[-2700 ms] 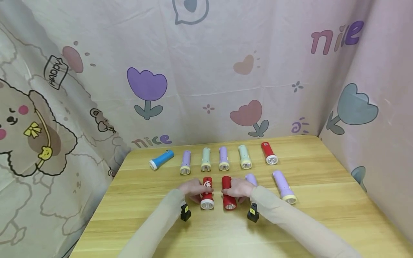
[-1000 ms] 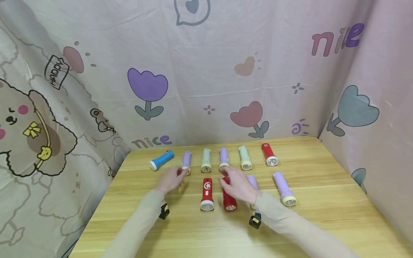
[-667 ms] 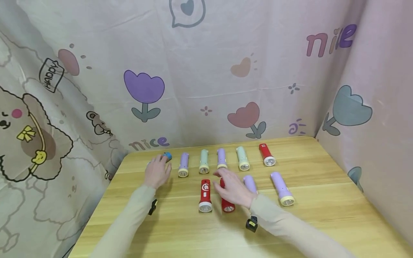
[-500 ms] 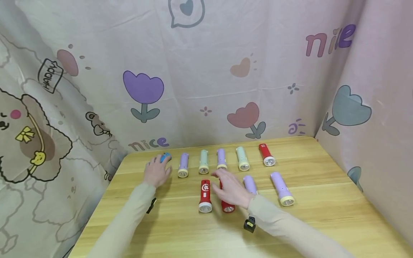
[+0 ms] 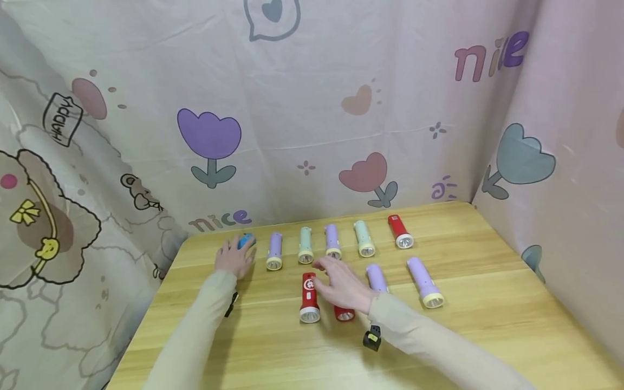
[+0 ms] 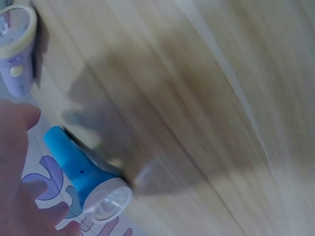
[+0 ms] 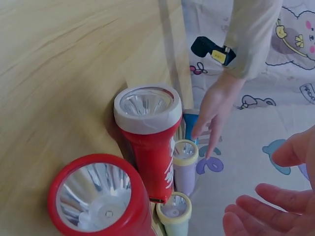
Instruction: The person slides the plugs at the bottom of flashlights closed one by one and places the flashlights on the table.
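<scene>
A blue flashlight [image 6: 81,167] with a white head lies at the back left of the table. Over it hovers my left hand [image 5: 234,258], fingers spread and relaxed; in the left wrist view a gap shows between the fingers and the flashlight. My right hand [image 5: 343,284] hangs loosely above an all-red flashlight [image 7: 101,196], hiding most of it in the head view. To the left of that hand lies a red flashlight with a white head [image 5: 309,298]. Between the right wrist and the far right one, a purple flashlight [image 5: 376,277] is partly covered by the sleeve.
Along the back edge lie a purple flashlight [image 5: 275,250], a mint green flashlight [image 5: 305,244], and several others ending with a red flashlight [image 5: 400,230]. Another purple flashlight [image 5: 423,279] lies at the right. The wooden table [image 5: 487,314] is bounded by a printed cloth [image 5: 283,103].
My left hand has let go of the white-headed red flashlight and moved left and back over the blue one. My right hand has lifted off the all-red flashlight and shifted slightly left.
</scene>
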`<state>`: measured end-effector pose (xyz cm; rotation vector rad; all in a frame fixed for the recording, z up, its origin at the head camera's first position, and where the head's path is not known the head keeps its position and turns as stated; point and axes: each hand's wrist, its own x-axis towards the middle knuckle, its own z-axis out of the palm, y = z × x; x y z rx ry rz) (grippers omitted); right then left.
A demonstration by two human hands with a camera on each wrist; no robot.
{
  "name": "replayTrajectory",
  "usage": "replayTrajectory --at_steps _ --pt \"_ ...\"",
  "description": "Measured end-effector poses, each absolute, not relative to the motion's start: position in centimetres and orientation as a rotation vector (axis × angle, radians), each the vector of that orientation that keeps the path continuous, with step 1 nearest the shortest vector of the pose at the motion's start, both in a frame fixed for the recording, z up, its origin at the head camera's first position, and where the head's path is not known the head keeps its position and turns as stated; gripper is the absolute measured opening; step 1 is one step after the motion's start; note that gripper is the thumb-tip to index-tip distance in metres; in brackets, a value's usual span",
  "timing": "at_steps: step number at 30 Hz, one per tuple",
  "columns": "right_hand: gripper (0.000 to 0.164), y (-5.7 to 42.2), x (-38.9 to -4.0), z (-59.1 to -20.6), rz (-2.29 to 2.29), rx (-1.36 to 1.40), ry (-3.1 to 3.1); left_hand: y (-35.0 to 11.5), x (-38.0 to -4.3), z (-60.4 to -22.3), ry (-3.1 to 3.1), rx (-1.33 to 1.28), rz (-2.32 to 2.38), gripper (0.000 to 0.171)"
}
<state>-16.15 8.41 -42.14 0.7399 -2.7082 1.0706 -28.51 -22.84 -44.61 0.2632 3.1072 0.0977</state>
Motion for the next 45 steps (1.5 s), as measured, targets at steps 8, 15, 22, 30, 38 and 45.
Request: replayTrajectory --at_steps 8,15,22,30,38,45 --pt "0.034 8.2 -16.2 -42.3 1.062 0.722 -2.756 -23.6 -29.0 -46.2 3.071 0.236 0.098 0.063" --pt "0.036 8.1 -16.3 -42.2 1.085 0.729 -2.770 -24.3 -30.0 -46.9 3.093 0.261 0.108 0.064" --pt "0.036 8.0 -16.3 -42.2 1.111 0.739 -2.763 -24.3 -30.6 -46.8 3.138 0.300 0.068 0.065" --pt "0.037 8.0 -16.2 -42.2 1.144 0.741 -2.771 -23.7 -29.0 -46.0 3.051 0.247 0.004 0.060" --pt "0.035 8.2 -16.2 -42.2 1.172 0.757 -2.769 -23.6 -27.6 -45.8 3.046 0.249 0.014 0.054" --pt "0.035 8.4 -16.1 -42.2 1.216 0.770 -2.782 -24.0 -26.4 -45.9 3.044 0.292 0.053 0.051"
